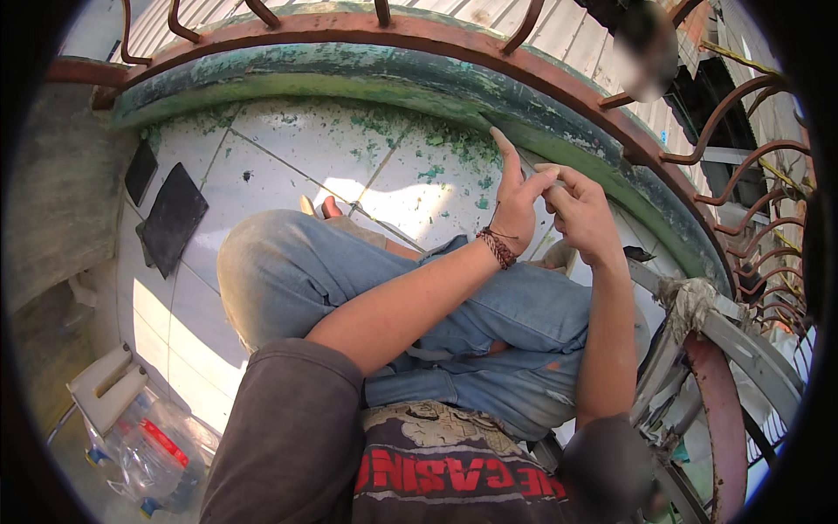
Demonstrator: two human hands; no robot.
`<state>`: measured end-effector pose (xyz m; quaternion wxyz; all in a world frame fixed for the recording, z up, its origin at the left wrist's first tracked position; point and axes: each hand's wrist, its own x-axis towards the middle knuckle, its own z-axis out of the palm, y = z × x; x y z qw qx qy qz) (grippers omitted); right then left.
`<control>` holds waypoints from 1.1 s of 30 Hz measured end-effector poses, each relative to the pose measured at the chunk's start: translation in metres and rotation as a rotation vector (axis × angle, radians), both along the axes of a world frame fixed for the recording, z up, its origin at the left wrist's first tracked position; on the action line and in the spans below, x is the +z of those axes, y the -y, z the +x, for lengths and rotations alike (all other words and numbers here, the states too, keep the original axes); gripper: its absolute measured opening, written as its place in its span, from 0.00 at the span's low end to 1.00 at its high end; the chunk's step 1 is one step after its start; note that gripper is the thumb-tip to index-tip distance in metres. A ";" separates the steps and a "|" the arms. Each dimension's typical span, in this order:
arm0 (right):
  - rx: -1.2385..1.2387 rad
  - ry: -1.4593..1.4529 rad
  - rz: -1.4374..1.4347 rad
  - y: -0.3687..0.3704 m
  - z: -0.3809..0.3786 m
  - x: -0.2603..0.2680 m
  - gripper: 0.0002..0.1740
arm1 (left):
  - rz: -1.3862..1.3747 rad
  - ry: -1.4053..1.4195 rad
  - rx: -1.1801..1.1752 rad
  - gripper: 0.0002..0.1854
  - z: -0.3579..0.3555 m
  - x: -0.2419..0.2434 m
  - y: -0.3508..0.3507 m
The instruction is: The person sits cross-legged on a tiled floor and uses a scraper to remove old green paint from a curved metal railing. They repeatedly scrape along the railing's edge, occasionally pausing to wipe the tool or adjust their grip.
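My left hand (516,200), with a braided bracelet (497,249) at its wrist, stretches its index finger up toward the curved green ledge (419,98). Its thumb meets the fingertips of my right hand (579,213), whose fingers are curled. Whether something small lies between those fingertips cannot be made out. Green paint flakes (461,147) litter the white tiled floor (281,141) along the foot of the ledge. Worn blue jeans (366,281) cover my crossed legs below both hands.
Dark flat sheets (173,219) lie on the tiles at left. Clear plastic bottles (154,458) stand at lower left. A rusty-red metal railing (366,29) curves above the ledge. A grey metal frame (753,350) with wrapped joints stands close by my right arm.
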<state>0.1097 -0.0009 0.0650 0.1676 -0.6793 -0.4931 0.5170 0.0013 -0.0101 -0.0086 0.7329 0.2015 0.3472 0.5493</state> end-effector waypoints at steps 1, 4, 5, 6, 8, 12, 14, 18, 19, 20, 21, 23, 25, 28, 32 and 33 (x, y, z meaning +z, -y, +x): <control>0.013 0.028 0.009 -0.003 -0.007 -0.007 0.22 | -0.081 0.032 -0.003 0.52 -0.007 0.007 -0.005; -0.087 0.014 -0.039 0.000 -0.019 -0.004 0.22 | -0.114 0.075 -0.004 0.52 -0.014 0.018 -0.004; -0.110 0.012 -0.061 0.002 -0.021 0.006 0.22 | -0.089 0.080 -0.002 0.52 -0.013 0.020 -0.002; -0.145 0.002 -0.080 0.008 -0.018 0.019 0.22 | -0.033 0.024 0.027 0.50 -0.006 0.023 0.001; -0.154 -0.041 -0.057 0.005 -0.020 0.014 0.21 | -0.066 0.036 -0.034 0.50 -0.010 0.019 -0.001; -0.153 -0.084 -0.006 0.009 -0.024 0.001 0.21 | -0.105 0.067 -0.033 0.50 -0.014 0.018 -0.001; -0.148 -0.042 0.014 0.014 -0.025 0.005 0.21 | -0.069 0.018 -0.025 0.51 -0.013 0.017 0.000; -0.101 -0.054 0.079 0.010 -0.022 -0.005 0.21 | -0.130 -0.045 -0.028 0.51 -0.012 0.017 -0.003; -0.061 -0.025 0.083 0.004 -0.025 -0.010 0.21 | -0.139 -0.024 -0.041 0.51 -0.016 0.021 -0.004; -0.021 0.004 0.087 0.002 -0.025 -0.012 0.21 | -0.147 -0.002 -0.056 0.51 -0.018 0.024 -0.004; -0.051 0.003 0.073 0.004 -0.027 -0.006 0.20 | -0.153 0.011 -0.056 0.51 -0.022 0.026 -0.006; -0.111 0.000 0.043 0.011 -0.031 0.008 0.19 | -0.093 -0.038 -0.036 0.51 -0.017 0.019 -0.005; -0.157 -0.073 0.074 0.012 -0.028 0.006 0.19 | -0.040 -0.051 -0.022 0.51 -0.009 0.021 0.003; -0.140 -0.077 0.087 0.009 -0.027 -0.002 0.18 | -0.095 -0.035 -0.035 0.52 -0.014 0.018 -0.004; -0.149 -0.066 0.027 0.014 -0.025 0.003 0.16 | -0.062 -0.075 -0.048 0.52 -0.017 0.027 0.001; -0.154 -0.050 0.023 0.016 -0.023 0.005 0.15 | -0.038 -0.089 -0.050 0.51 -0.013 0.026 0.001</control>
